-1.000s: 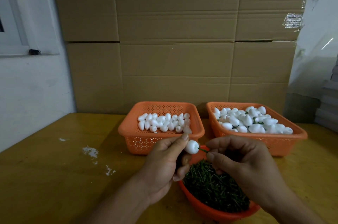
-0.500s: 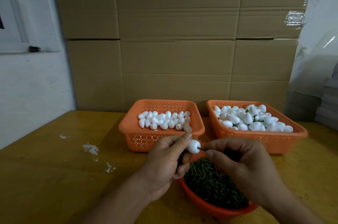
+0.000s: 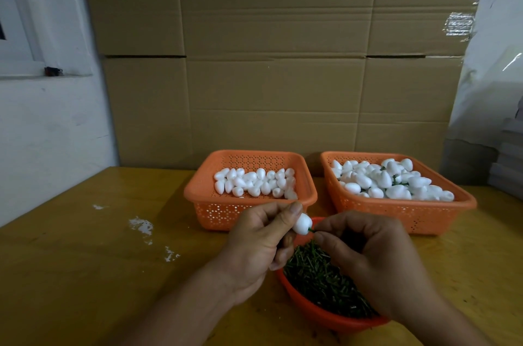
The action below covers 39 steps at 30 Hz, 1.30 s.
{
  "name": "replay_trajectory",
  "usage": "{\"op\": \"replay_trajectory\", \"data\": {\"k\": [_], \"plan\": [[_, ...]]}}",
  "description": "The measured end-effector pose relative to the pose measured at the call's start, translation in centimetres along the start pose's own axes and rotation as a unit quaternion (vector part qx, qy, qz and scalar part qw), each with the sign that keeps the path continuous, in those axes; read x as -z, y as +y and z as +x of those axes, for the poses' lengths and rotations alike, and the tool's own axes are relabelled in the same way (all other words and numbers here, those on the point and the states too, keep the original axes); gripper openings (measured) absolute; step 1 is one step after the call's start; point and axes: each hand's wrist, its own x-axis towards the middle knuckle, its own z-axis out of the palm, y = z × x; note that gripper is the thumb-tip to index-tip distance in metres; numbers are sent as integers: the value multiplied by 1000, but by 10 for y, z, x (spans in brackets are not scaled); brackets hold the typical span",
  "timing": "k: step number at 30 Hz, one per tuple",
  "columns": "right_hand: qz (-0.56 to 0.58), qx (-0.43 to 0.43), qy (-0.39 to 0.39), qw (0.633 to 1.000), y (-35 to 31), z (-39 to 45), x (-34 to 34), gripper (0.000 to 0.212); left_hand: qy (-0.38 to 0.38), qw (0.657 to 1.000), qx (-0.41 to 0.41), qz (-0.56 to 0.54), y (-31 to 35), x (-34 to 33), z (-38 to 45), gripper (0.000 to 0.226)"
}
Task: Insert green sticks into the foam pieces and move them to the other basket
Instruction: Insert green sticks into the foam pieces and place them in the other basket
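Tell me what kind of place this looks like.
Probably a small workshop or packing room for handmade assembly: flattened cardboard against the wall, baskets of foam pieces, and a bowl of green sticks on a worn table.

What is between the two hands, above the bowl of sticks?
In the head view, a white foam piece pinched by the left hand, and a short green stick running from it to the right hand.

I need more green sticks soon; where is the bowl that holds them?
The orange bowl of green sticks sits at centre front on the table, under the right hand, before the two baskets.
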Motion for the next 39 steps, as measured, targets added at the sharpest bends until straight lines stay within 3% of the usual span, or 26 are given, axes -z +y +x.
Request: {"op": "replay_trajectory", "data": {"k": [21, 29, 34, 39], "plan": [[-53, 43, 43, 997, 6, -7, -16, 8, 24, 999, -42, 14, -1, -1, -1, 38], [-44, 21, 44, 998, 5, -8, -21, 2, 24, 997, -68, 25, -4, 1, 1, 29], [11, 8, 46, 999, 5, -8, -19, 25, -19, 998, -57, 14, -5, 2, 0, 22], [38, 4, 45, 998, 8, -8, -23, 22, -23, 997, -73, 24, -5, 2, 0, 26]]}}
